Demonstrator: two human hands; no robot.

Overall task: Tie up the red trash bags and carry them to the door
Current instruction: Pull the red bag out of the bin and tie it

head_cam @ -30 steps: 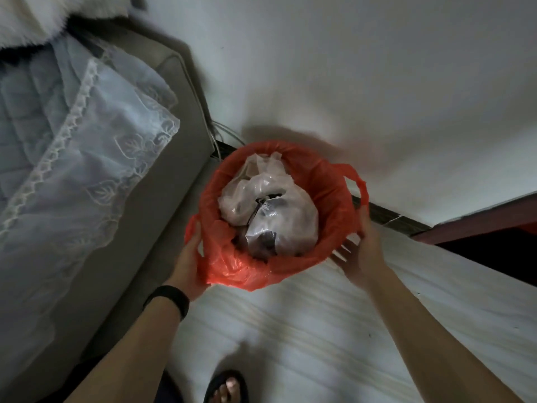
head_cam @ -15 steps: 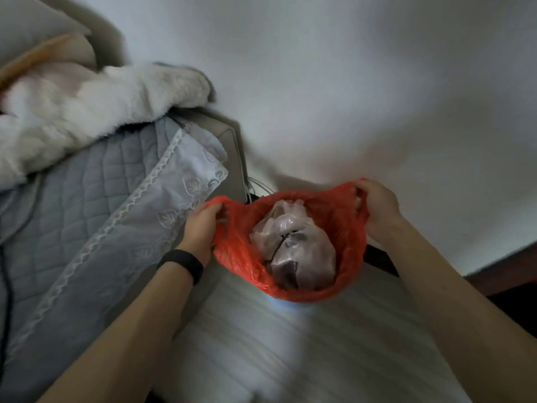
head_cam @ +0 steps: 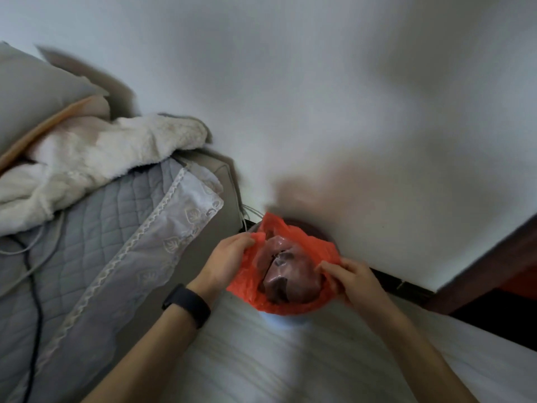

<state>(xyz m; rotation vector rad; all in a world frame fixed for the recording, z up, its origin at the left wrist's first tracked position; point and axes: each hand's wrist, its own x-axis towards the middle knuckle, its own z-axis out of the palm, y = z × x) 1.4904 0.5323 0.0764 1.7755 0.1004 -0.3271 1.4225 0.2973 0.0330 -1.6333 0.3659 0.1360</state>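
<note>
A red trash bag (head_cam: 312, 248) hangs between my hands, low against the white wall. Crumpled clear plastic waste (head_cam: 287, 271) fills its open mouth. My left hand (head_cam: 225, 261), with a black band at the wrist, pinches the bag's left rim. On the opposite side my right hand (head_cam: 353, 282) grips the right rim with curled fingers. The bag's top edges are pulled up and partly folded over the waste. A dark round bin rim (head_cam: 318, 231) shows just behind the bag.
A bed (head_cam: 96, 228) with a grey quilt, lace cover and white fluffy blanket (head_cam: 110, 152) stands close on the left. A black cable (head_cam: 36, 309) trails over it. A dark wooden door frame (head_cam: 491, 274) is at the right. Pale floor (head_cam: 276, 359) lies below.
The bag has been lifted away from the bin, and both hands have drawn its rim inward, narrowing the mouth. The view has tilted upward, showing more wall and bed.
</note>
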